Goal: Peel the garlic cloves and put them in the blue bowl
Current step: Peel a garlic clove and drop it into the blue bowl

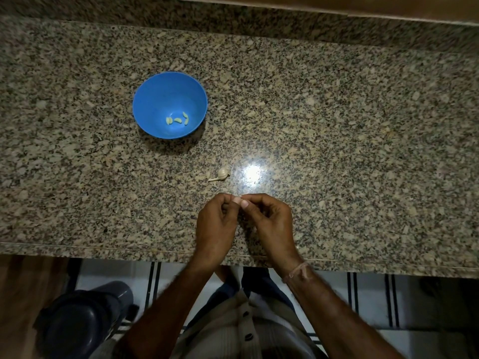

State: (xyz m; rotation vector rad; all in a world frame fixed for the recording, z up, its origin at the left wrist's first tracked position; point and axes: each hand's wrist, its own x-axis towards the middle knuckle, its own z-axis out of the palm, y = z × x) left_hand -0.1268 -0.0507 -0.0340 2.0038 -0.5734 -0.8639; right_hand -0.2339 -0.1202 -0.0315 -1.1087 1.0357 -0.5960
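a few peeled cloves (177,120) lie in the bowl (145,99). near the bowl a garlic lump (222,173) waits, not peeled yet. farther from the bowl, left hand (215,224) and right hand (269,221) both pinch one clove (237,199).

Cloves (177,120) in bowl (155,94); garlic bulb (222,173) nearer, rightward, on counter (337,125).

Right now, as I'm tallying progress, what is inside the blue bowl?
Three small peeled garlic cloves lie on the bottom of the blue bowl, toward its near side. Nothing else shows inside. The near inner wall is partly hidden by the rim.
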